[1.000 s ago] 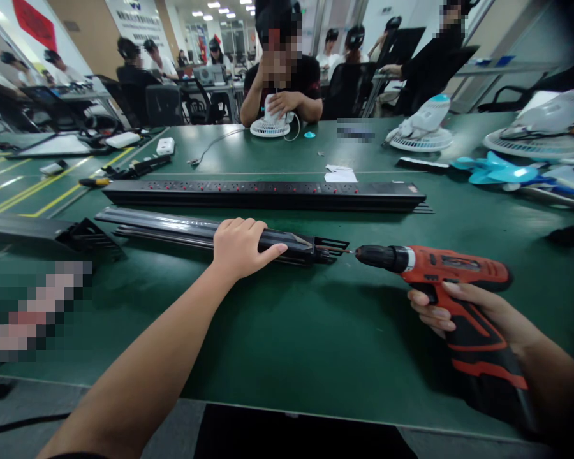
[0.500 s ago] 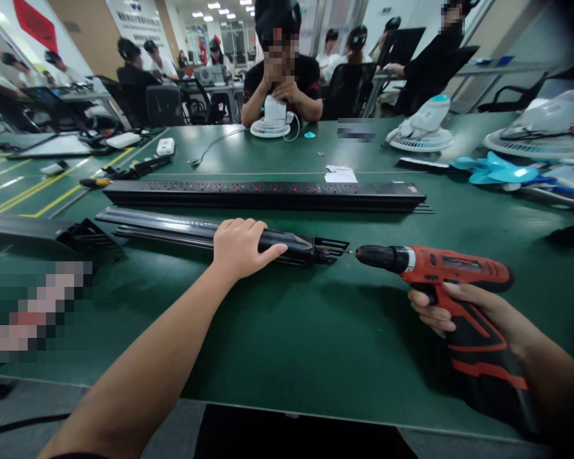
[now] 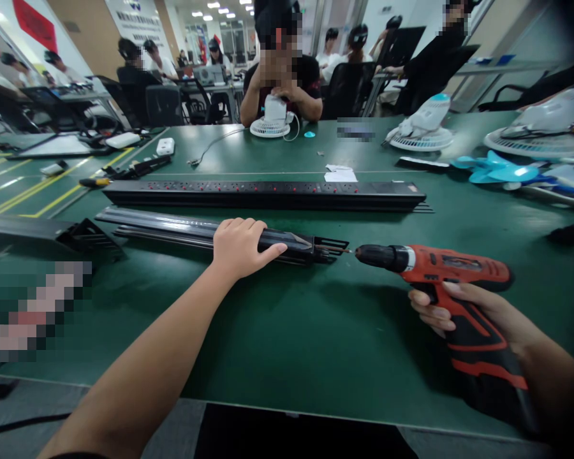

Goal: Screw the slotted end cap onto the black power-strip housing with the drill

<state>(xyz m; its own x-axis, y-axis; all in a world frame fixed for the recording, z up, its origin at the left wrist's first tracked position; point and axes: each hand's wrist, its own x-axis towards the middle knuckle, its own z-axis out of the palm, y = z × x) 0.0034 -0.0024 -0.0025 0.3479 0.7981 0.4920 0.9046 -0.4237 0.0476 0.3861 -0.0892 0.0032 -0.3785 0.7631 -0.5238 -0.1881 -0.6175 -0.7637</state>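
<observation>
Wrapped over the top of a long black power strip (image 3: 182, 224) is my left hand (image 3: 239, 247), its thumb stretched along the near side. No sockets show on this strip, which lies flat with a slotted bracket (image 3: 333, 246) at its right end. My right hand (image 3: 440, 311) grips an orange and black cordless drill (image 3: 463, 268) by the handle, a finger at the trigger. The drill points left, and its thin bit meets the bracket end of the strip; the exact contact is too small to make out.
Behind lies another black power strip (image 3: 268, 194) with red-marked sockets. White fan parts (image 3: 423, 131) and blue fan blades (image 3: 497, 169) sit at the right. A black housing (image 3: 23, 229) lies left. Across the green table (image 3: 287, 357), a person (image 3: 310, 89) handles a small white fan (image 3: 270, 124).
Almost nothing differs. Both hands, the drill and the strip hold the same positions; the person opposite shifts slightly.
</observation>
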